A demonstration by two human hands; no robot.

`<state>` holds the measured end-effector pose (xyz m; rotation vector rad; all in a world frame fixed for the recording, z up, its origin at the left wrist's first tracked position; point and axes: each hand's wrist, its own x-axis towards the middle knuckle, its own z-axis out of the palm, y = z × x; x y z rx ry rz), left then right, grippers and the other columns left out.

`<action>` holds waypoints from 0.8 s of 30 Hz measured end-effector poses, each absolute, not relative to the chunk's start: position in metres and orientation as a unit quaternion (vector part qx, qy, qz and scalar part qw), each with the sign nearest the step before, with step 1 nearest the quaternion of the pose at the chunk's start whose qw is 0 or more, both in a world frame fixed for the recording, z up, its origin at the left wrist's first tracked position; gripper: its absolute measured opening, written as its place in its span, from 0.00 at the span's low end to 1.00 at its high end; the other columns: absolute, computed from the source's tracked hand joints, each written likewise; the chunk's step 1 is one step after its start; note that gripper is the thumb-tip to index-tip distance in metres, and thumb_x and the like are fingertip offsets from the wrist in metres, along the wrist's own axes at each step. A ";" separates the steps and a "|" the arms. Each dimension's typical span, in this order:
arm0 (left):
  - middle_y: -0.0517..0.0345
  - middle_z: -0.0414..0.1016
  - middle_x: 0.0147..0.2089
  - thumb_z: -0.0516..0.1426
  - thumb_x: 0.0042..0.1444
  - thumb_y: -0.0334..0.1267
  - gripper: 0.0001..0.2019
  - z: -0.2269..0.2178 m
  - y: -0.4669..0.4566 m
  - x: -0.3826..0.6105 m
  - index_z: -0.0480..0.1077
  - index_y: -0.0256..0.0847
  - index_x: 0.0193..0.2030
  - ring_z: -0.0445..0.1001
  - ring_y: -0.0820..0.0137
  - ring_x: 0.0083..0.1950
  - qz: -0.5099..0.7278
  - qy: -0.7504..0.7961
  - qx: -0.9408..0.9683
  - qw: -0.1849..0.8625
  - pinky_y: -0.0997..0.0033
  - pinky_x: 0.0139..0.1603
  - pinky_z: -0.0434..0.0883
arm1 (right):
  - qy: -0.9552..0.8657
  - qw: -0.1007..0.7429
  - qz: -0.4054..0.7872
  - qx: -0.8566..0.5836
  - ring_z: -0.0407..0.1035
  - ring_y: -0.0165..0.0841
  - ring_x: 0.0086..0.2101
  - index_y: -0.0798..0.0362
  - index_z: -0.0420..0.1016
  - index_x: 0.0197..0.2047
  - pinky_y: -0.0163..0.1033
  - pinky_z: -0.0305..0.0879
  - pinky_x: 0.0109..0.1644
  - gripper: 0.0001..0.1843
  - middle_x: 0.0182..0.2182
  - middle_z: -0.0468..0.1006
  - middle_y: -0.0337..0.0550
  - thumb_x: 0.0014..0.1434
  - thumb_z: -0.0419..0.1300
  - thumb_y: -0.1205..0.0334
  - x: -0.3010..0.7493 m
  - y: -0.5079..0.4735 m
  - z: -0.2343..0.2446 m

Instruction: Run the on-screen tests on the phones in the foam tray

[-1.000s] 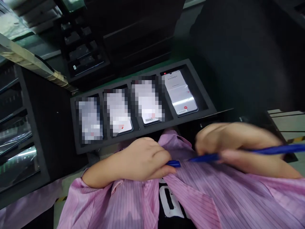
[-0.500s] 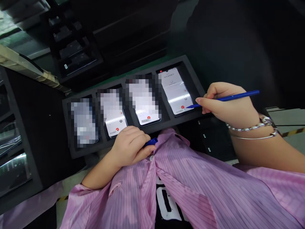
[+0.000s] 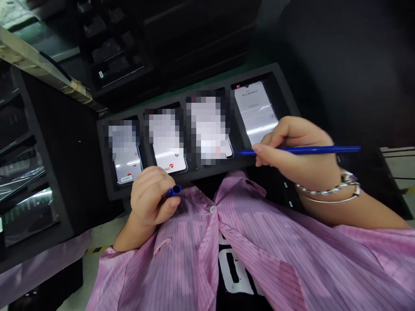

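Observation:
A black foam tray (image 3: 106,181) holds several lit phones side by side, among them the rightmost phone (image 3: 254,108). My right hand (image 3: 298,151) pinches a blue pen (image 3: 324,150), whose tip points left over the tray near the lower edge of the third phone (image 3: 209,129). Bracelets ring that wrist. My left hand (image 3: 151,196) is curled round a blue pen cap (image 3: 174,190), just in front of the tray by the two left phones.
A dark rack (image 3: 26,172) with shiny slots stands at the left. Another black tray (image 3: 113,65) with dark devices lies behind. My pink striped smock (image 3: 259,250) fills the foreground. Dark surfaces lie to the right.
My right hand has carried the pen from the rightmost phone's lower edge leftward toward the third phone. My left hand with the cap has shifted left, and the view has swung slightly.

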<state>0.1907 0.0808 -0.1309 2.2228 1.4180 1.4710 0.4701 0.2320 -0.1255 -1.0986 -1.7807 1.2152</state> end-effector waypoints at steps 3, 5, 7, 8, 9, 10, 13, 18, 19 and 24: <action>0.57 0.70 0.26 0.57 0.68 0.46 0.12 -0.131 0.070 0.177 0.70 0.42 0.36 0.70 0.68 0.26 0.472 0.495 0.728 0.039 0.63 0.31 0.69 | -0.735 0.292 0.459 -0.405 0.67 0.33 0.25 0.49 0.65 0.25 0.41 0.63 0.29 0.16 0.23 0.72 0.37 0.55 0.69 0.59 0.452 0.226 -0.135; 0.57 0.70 0.26 0.57 0.68 0.46 0.13 -0.131 0.062 0.167 0.70 0.42 0.35 0.71 0.68 0.27 0.465 0.525 0.712 0.013 0.63 0.31 0.70 | -0.744 0.285 0.447 -0.407 0.65 0.33 0.25 0.49 0.64 0.25 0.41 0.60 0.29 0.16 0.23 0.71 0.37 0.56 0.68 0.60 0.446 0.228 -0.142; 0.58 0.70 0.26 0.57 0.68 0.47 0.13 -0.132 0.054 0.155 0.70 0.43 0.34 0.71 0.68 0.27 0.476 0.556 0.681 -0.023 0.62 0.31 0.70 | -0.744 0.289 0.434 -0.418 0.63 0.33 0.26 0.49 0.62 0.25 0.41 0.58 0.29 0.16 0.22 0.69 0.37 0.56 0.67 0.61 0.443 0.229 -0.144; 0.58 0.70 0.25 0.57 0.68 0.48 0.14 -0.133 0.050 0.149 0.70 0.43 0.33 0.71 0.68 0.27 0.484 0.568 0.665 -0.039 0.62 0.31 0.70 | -0.746 0.290 0.423 -0.425 0.62 0.32 0.25 0.49 0.61 0.24 0.41 0.57 0.29 0.16 0.22 0.69 0.37 0.55 0.67 0.61 0.442 0.230 -0.143; 0.59 0.69 0.25 0.57 0.68 0.48 0.14 -0.134 0.046 0.143 0.70 0.43 0.33 0.71 0.68 0.26 0.495 0.578 0.647 -0.056 0.63 0.30 0.69 | -0.751 0.284 0.410 -0.432 0.62 0.32 0.25 0.49 0.61 0.24 0.41 0.56 0.29 0.16 0.22 0.68 0.37 0.55 0.66 0.62 0.441 0.229 -0.142; 0.59 0.69 0.25 0.58 0.68 0.48 0.14 -0.135 0.043 0.138 0.70 0.43 0.33 0.71 0.68 0.27 0.504 0.588 0.629 -0.071 0.63 0.30 0.69 | -0.758 0.277 0.396 -0.438 0.61 0.32 0.25 0.49 0.61 0.24 0.41 0.55 0.29 0.16 0.21 0.68 0.37 0.55 0.66 0.62 0.440 0.229 -0.139; 0.59 0.70 0.26 0.58 0.68 0.47 0.14 -0.140 0.033 0.126 0.71 0.43 0.33 0.71 0.69 0.28 0.509 0.623 0.584 -0.109 0.65 0.29 0.66 | -0.778 0.250 0.363 -0.447 0.62 0.32 0.25 0.49 0.61 0.23 0.42 0.54 0.29 0.15 0.21 0.68 0.37 0.54 0.64 0.62 0.437 0.226 -0.133; 0.58 0.71 0.27 0.57 0.68 0.44 0.13 -0.155 0.024 0.115 0.72 0.43 0.33 0.70 0.69 0.29 0.466 0.661 0.577 -0.115 0.65 0.30 0.63 | -0.750 0.300 0.365 -0.463 0.68 0.33 0.23 0.50 0.62 0.21 0.41 0.60 0.28 0.15 0.20 0.71 0.36 0.52 0.65 0.66 0.439 0.222 -0.126; 0.58 0.72 0.28 0.58 0.68 0.43 0.11 -0.158 0.024 0.114 0.73 0.43 0.34 0.71 0.68 0.29 0.447 0.661 0.592 -0.116 0.65 0.31 0.63 | -0.736 0.330 0.372 -0.459 0.70 0.34 0.23 0.49 0.62 0.22 0.41 0.61 0.28 0.16 0.20 0.71 0.36 0.52 0.65 0.68 0.438 0.218 -0.123; 0.58 0.73 0.30 0.58 0.67 0.40 0.06 -0.157 0.026 0.118 0.72 0.42 0.39 0.71 0.69 0.31 0.387 0.648 0.646 -0.115 0.66 0.34 0.64 | -0.739 0.355 0.410 -0.401 0.73 0.36 0.27 0.49 0.63 0.25 0.43 0.65 0.33 0.16 0.24 0.74 0.36 0.56 0.68 0.65 0.405 0.189 -0.113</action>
